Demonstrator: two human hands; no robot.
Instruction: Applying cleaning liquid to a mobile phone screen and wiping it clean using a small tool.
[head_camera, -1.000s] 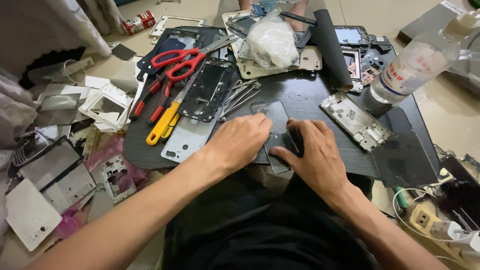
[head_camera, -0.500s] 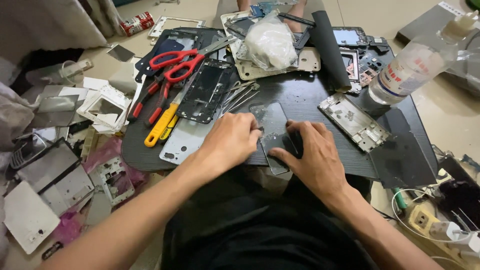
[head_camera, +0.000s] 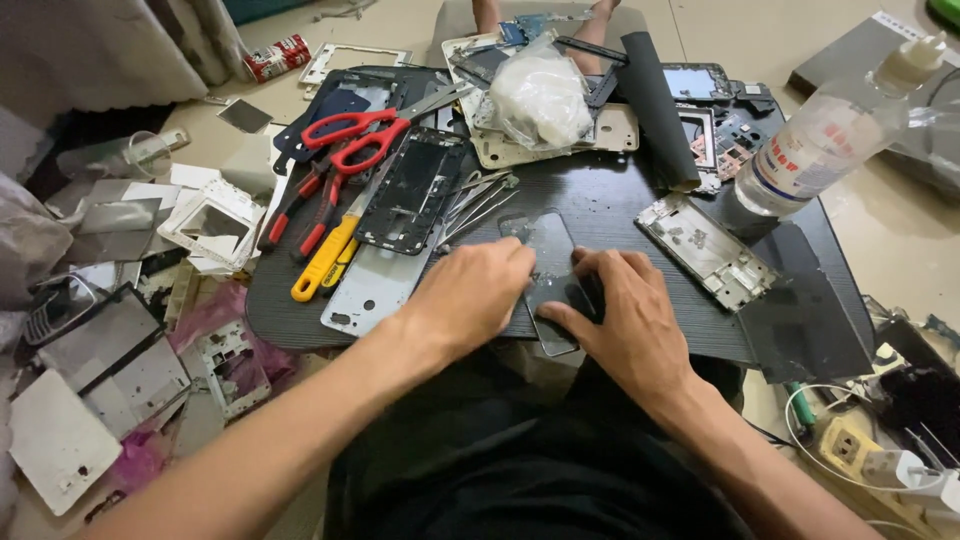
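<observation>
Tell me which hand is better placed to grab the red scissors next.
Left, probably. The left hand rests on the dark glass panel, on the same side as the red scissors further up the board. The right hand would have to cross over it.

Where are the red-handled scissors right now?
In the head view, the scissors lie upper left on the dark mat, left of the white plastic bag, above the yellow-handled tool.
</observation>
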